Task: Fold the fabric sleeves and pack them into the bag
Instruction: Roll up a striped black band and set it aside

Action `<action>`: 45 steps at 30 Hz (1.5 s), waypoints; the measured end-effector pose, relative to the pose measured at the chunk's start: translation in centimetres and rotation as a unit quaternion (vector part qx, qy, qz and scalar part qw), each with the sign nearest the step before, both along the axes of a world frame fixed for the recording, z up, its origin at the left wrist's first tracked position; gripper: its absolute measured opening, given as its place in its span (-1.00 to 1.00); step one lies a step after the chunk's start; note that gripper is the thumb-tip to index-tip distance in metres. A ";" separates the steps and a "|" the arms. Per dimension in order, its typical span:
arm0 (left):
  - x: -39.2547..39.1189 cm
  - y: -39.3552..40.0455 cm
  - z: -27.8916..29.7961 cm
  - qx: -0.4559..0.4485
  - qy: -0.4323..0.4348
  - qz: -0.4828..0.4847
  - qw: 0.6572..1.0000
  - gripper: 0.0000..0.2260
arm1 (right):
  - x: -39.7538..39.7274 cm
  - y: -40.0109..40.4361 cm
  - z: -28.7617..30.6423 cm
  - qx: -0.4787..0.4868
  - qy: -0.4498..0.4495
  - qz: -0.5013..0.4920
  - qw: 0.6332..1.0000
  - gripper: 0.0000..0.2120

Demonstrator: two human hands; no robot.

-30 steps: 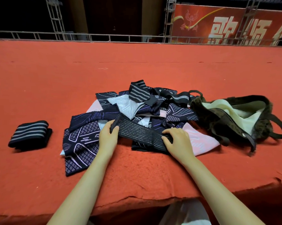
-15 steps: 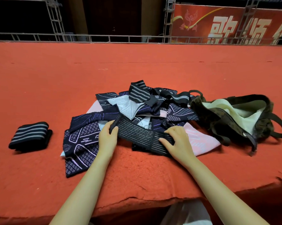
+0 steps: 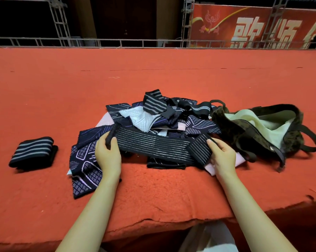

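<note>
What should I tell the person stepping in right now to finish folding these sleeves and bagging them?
Left hand: grips the left end of the black striped sleeve.
Right hand: pinches the sleeve's right end, which is turned over toward the middle.
The sleeve lies stretched across the front of the unfolded pile on the red table.
Done: one folded sleeve sits apart at the left, not in the bag.
The bag lies open at the right; no sleeve shows inside.
Left: finish this fold, fold the pile, pack everything into the bag.
</note>
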State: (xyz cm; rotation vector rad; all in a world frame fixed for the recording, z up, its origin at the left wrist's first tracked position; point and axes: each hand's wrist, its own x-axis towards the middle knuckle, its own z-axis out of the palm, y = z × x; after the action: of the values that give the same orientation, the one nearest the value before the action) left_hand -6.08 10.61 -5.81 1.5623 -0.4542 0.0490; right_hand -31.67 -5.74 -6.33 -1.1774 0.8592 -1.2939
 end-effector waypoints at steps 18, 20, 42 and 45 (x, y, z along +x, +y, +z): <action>0.3 0.3 -0.4 0.026 0.003 -0.034 0.999 -0.71 | -0.6 0.9 0.3 -0.105 0.195 -0.082 0.972 -0.39; -0.2 0.1 0.0 0.031 -0.020 -0.045 0.998 -0.78 | -0.6 1.1 0.7 -0.084 0.181 -0.082 0.977 -0.30; -2.8 -1.3 -1.1 0.299 -0.359 -0.196 0.862 -0.74 | -0.4 0.6 0.0 -0.115 0.181 -0.097 0.972 -0.56; -2.7 -1.4 -1.2 0.311 -0.358 -0.196 0.858 -0.73 | -0.4 0.6 -0.1 -0.116 0.184 -0.098 0.971 -0.56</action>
State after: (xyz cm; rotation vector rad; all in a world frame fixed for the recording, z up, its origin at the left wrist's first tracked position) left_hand -8.80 9.16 -7.00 2.0269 -1.4923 0.1886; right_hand -32.04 -5.16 -6.43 -1.5824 1.1366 -1.3846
